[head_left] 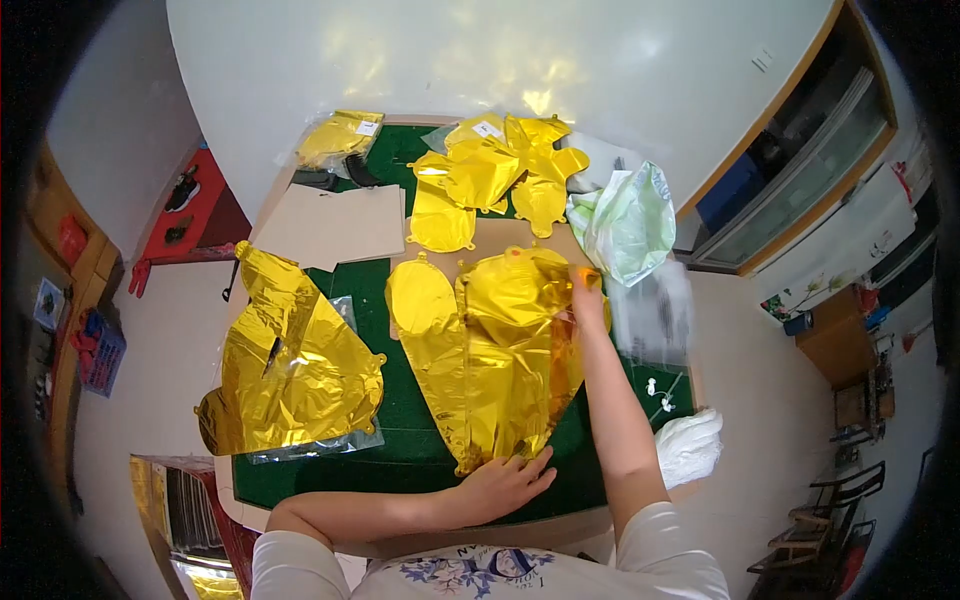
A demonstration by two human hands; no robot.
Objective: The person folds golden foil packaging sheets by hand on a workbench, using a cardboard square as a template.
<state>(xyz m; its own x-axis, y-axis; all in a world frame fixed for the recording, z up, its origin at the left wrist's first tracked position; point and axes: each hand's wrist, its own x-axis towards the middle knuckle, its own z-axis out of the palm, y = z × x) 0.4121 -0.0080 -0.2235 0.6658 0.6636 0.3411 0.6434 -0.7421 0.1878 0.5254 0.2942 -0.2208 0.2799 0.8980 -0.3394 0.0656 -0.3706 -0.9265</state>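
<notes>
A flat gold foil balloon [505,370] lies in front of me on the green-topped table. My left hand [505,487] rests at its near end, with fingers stretched out and touching the foil. At the balloon's far right edge, my right hand [588,285] has its fingers closed on the foil, which is lifted and creased there. The fingertips of that hand are partly hidden. To the left lies another gold foil sheet [300,370] on clear plastic.
More gold foil balloons [480,175] lie at the back, beside a cardboard sheet [330,225]. A pale green plastic bag [630,225] stands at the back right. A white bundle [690,447] sits at the right edge of the table [340,487].
</notes>
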